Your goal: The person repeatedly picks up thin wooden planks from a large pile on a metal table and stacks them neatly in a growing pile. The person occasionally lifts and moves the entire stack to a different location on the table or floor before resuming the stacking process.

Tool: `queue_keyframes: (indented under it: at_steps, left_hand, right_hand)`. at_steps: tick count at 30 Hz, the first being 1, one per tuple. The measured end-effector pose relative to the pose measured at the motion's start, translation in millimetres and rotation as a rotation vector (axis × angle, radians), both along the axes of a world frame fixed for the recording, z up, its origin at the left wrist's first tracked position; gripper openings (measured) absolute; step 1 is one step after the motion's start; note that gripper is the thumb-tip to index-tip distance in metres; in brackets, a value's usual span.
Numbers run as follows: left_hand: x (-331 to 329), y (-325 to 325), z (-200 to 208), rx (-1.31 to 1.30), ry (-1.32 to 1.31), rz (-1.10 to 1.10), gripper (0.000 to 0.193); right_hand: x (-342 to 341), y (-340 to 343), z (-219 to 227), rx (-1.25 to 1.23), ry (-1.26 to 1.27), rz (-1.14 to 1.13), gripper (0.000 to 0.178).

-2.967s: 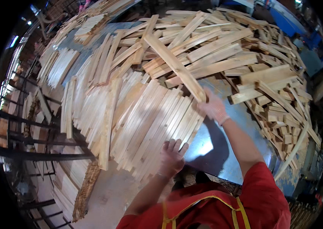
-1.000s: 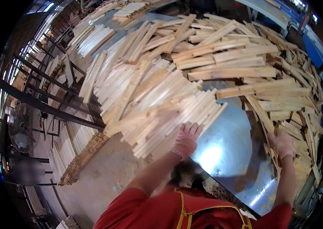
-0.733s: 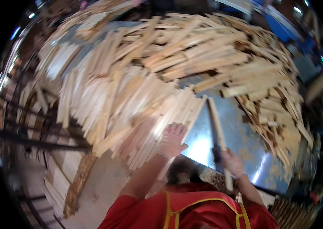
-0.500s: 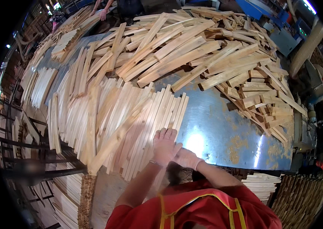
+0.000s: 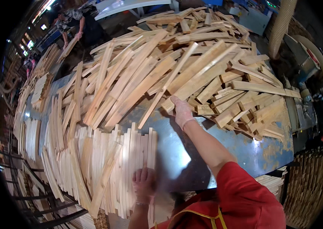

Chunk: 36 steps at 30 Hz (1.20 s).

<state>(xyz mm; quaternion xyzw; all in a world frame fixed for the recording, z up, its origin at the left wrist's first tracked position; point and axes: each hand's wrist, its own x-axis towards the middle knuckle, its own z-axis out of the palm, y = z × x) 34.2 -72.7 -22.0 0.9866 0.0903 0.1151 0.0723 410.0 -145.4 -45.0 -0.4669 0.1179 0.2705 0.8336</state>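
Note:
My right hand (image 5: 183, 112), in a pale glove, reaches forward to the loose pile. Its fingers grip the near end of a wide wooden board (image 5: 197, 84), which slants away to the right among other boards. My left hand (image 5: 144, 182), slightly blurred, lies on the right part of a row of narrow wooden strips (image 5: 125, 164). Its fingers rest across the strips without gripping any. The strips lie side by side, pointing away from me. A longer loose slat (image 5: 106, 177) crosses diagonally over them, left of my left hand.
A metal table (image 5: 174, 152) bears the wood, with sawdust on its right part. Stacked wood (image 5: 312, 191) stands at the lower right. A ribbed hose (image 5: 281, 28) hangs at the far right. Another person (image 5: 71, 23) handles a board at the far left.
My right hand has left my left hand's side and moved forward onto a board in the pile. My left hand still lies on the strips. The whole view has shifted.

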Motion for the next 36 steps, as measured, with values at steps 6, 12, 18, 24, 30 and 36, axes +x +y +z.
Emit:
queue_keyframes:
  at_steps: [6,12,18,24,30,36]
  left_hand:
    - [-4.9,-2.6,-1.8,-0.005,0.119,0.033,0.052]
    - [5.6,-15.0,22.0,-0.048,0.303,0.113,0.059]
    - [8.5,-35.2,-18.7,0.100,0.172,0.095,0.074]
    - [7.5,-39.1,-17.4,0.124,0.239,0.081,0.071]
    - [5.8,-33.7,-4.6,0.061,0.342,0.101,0.081]
    - [71.5,-64.5,58.9,-0.199,0.253,0.129,0.082]
  right_hand:
    - [-163.9,-118.9,60.6,-0.578,-0.322,0.692,0.035]
    - [-343.2,-177.0,-4.9,-0.547,-0.176,1.030,0.037]
    - [-338.7,-114.0,3.3,-0.486,-0.831,1.726,0.050]
    - [-166.0,-266.1,25.3,-0.812,-1.037,0.417,0.021]
    - [-38.6,-366.9,59.0,-0.025,0.208,-0.387,0.023]
    - [-92.6,-330.6,61.1,0.202,0.167,-0.140,0.021]
